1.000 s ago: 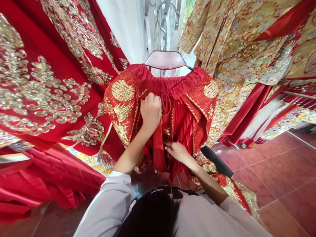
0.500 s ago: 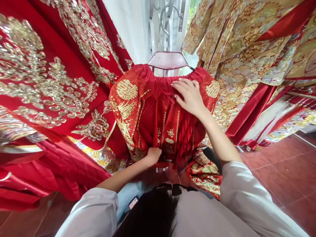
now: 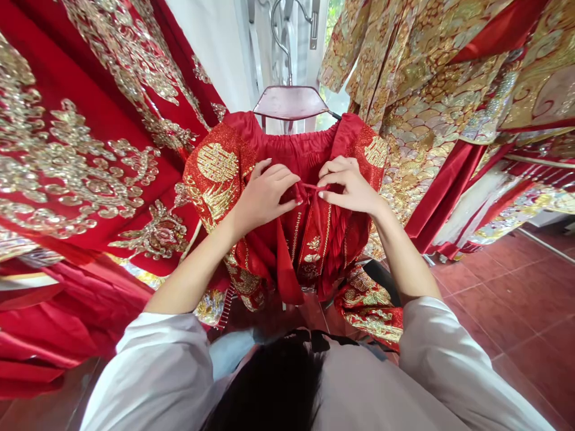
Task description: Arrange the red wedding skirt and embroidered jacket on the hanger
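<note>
A red garment [image 3: 330,146] with gold embroidery and a gathered top edge hangs in front of me on a hanger [image 3: 291,103]. Between my hands runs a thin red tie [image 3: 309,186], stretched sideways across the front of the garment. My left hand [image 3: 267,194] pinches one side of the tie, thumb and fingertips together. On the other side, my right hand [image 3: 349,184] holds it between thumb and curled fingers. Below my left hand a wider red ribbon end [image 3: 287,272] dangles down the front.
Red cloth with sequin work [image 3: 85,161] hangs close on the left. Gold patterned garments [image 3: 404,102] hang on the right. Behind the hanger is a white metal grille door [image 3: 314,30]. Red floor tiles [image 3: 507,293] show at lower right.
My left hand has come up from the lower front to the tie near the top edge. My right hand has changed from resting fairly flat to pinching the tie.
</note>
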{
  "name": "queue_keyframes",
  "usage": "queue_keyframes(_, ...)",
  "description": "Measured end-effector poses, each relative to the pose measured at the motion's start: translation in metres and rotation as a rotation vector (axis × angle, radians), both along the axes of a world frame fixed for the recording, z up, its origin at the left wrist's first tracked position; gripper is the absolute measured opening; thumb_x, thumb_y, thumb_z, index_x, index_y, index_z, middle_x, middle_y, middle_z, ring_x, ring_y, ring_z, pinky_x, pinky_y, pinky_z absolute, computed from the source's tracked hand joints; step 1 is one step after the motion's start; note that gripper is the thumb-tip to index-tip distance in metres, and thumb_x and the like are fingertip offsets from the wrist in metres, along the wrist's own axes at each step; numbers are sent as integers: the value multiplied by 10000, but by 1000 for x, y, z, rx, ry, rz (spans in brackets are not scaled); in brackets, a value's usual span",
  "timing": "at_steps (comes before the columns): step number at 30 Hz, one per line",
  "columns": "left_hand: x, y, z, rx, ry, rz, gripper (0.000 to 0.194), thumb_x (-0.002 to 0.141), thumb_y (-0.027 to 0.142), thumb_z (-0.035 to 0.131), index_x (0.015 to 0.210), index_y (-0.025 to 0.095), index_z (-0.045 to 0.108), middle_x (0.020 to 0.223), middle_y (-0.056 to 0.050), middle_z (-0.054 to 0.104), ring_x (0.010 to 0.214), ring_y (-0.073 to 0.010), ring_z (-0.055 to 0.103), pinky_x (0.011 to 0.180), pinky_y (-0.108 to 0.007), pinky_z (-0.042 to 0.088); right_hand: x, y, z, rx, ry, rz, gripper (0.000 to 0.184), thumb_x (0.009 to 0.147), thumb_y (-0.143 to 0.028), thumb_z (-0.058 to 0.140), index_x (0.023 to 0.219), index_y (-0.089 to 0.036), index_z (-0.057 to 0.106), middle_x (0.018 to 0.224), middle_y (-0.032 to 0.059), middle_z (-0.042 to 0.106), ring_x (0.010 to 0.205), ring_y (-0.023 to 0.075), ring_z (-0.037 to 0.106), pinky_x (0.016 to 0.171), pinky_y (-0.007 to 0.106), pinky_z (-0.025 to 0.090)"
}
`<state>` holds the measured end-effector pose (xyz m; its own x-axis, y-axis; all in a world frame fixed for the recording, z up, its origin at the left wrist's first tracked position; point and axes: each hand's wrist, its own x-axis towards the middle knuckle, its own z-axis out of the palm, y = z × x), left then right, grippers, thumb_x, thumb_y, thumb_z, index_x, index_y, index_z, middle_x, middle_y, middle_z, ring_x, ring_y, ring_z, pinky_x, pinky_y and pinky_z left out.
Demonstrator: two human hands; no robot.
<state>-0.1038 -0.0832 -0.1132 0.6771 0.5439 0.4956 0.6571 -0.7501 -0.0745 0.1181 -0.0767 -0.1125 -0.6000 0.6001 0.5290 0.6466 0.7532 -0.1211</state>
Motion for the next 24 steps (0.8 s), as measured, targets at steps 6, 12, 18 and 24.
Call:
queue_keyframes(6, -37, -8, 2, -92, -95, 124, 573, 835, 422, 594, 1332, 160, 483, 1002, -93, 657, 996, -243, 579, 1067, -486, 248, -17, 8, 8, -32, 17, -83, 364, 883, -482, 465, 909, -161, 635, 719, 10, 566, 798, 177, 458, 887, 392, 214)
queue_keyframes(12, -47, -14, -6, -51, -49, 40, 225, 828, 342, 583, 1015, 246, 663, 972, -35, 652, 1018, -224, 562, 1085, -530, 158, -36, -36, -4, 106, -126, 104, 338, 857, -467, 512, 785, -175, 667, 905, 52, 617, 934, 210, 474, 954, 426, 194)
queue_keyframes(18, -28, -21, -8, 12, 27, 50, 191, 778, 258, 602, 960, 216, 644, 956, -51, 632, 1019, -253, 526, 1016, -534, 229, -27, -48, -12, 119, 156, 165, 228, 890, -318, 502, 940, -162, 662, 977, 54, 661, 877, 162, 580, 836, 329, 387)
queue_keyframes(24, -27, -13, -14, -35, 21, 69, 181, 908, 253, 495, 946, 204, 666, 911, -67, 597, 960, -249, 477, 894, -468, 289, -43, -51, -62, 225, 579, -34, 165, 786, -148, 488, 673, -158, 608, 656, 21, 608, 620, 131, 531, 640, 268, 398)
